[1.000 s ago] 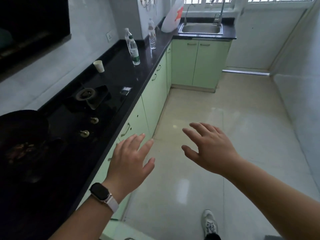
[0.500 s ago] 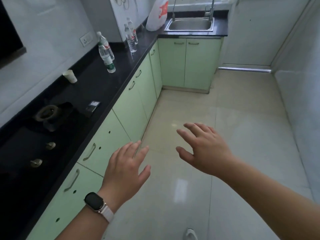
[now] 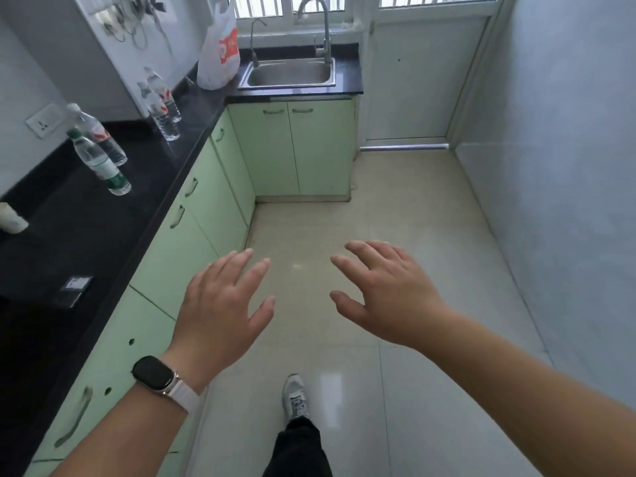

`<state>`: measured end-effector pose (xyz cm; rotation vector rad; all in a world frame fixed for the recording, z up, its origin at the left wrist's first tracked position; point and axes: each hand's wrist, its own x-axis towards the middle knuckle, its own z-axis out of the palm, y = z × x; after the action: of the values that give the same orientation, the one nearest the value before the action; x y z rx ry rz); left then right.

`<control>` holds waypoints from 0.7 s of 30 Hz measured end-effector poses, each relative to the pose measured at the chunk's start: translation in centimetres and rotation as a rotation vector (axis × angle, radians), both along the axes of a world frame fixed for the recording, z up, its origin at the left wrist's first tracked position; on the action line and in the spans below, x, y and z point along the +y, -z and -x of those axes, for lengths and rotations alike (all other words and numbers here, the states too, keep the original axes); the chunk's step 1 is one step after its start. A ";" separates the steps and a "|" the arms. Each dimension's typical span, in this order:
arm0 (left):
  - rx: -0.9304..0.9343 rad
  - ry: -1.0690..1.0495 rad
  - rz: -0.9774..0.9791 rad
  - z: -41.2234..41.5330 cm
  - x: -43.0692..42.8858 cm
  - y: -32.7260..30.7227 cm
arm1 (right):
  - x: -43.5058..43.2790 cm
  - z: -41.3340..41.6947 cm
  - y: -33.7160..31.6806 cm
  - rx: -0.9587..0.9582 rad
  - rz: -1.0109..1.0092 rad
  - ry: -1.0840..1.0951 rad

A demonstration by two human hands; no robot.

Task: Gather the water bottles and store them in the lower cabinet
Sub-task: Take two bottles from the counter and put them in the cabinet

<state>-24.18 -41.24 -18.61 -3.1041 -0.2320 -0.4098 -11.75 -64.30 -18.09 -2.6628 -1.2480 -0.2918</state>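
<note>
Several clear water bottles stand on the black countertop at the left. A green-capped bottle and a red-labelled one stand together. Two more bottles stand further back near the wall. The lower cabinets are pale green with their doors closed. My left hand, with a smartwatch on its wrist, hovers over the floor beside the cabinets, fingers spread and empty. My right hand is held out beside it, also spread and empty.
A steel sink with a tall tap sits in the far corner, a white plastic bag next to it. A paper cup and a small dark object lie on the counter. My shoe is on the tiled floor.
I have walked forward along the counter. The stove and pan have left the view, and the bottles and sink are closer. Both hands stay spread and empty.
</note>
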 end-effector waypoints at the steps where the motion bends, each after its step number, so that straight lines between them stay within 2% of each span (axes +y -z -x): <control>1: -0.010 0.003 0.002 -1.7 1.1 0.0 | 0.5 -1.3 0.1 -0.004 0.015 0.014; 13: -0.040 0.131 0.014 -19.4 16.6 -0.6 | 15.7 -15.6 -3.0 -0.099 0.047 0.116; 21: -0.046 0.069 0.036 -24.5 25.2 -0.6 | 25.2 -23.3 -3.1 -0.101 0.039 0.030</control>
<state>0.29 -16.06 -18.01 -3.1477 -0.1341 -0.4846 11.57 -39.05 -14.96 -2.7327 -1.2552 -0.4156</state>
